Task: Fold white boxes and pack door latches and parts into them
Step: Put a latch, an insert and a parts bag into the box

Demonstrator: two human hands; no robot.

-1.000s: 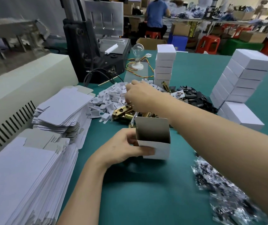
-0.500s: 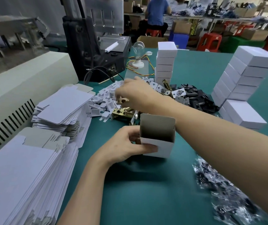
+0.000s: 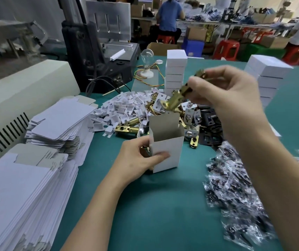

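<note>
An open white box [image 3: 166, 149] stands upright on the green table, its top flaps up. My left hand [image 3: 137, 161] grips its left side, thumb on the front face. My right hand [image 3: 224, 91] holds a brass door latch [image 3: 178, 98] tilted in the air just above and behind the box's open top. More brass latches [image 3: 127, 128] lie on the table behind the box, among a heap of small white plastic parts [image 3: 125, 107] and black metal plates [image 3: 208, 124].
Flat unfolded box blanks [image 3: 18, 192] are stacked at the left, a second pile [image 3: 60, 122] behind them. Closed white boxes stand in stacks at the centre back [image 3: 176, 69] and right [image 3: 266, 75]. Bagged screw packets [image 3: 235, 192] lie at the right. A machine [image 3: 98, 57] stands behind.
My right hand has picked a brass latch out of the pile and lifted it to the right, over the box. My left hand has kept hold of the box.
</note>
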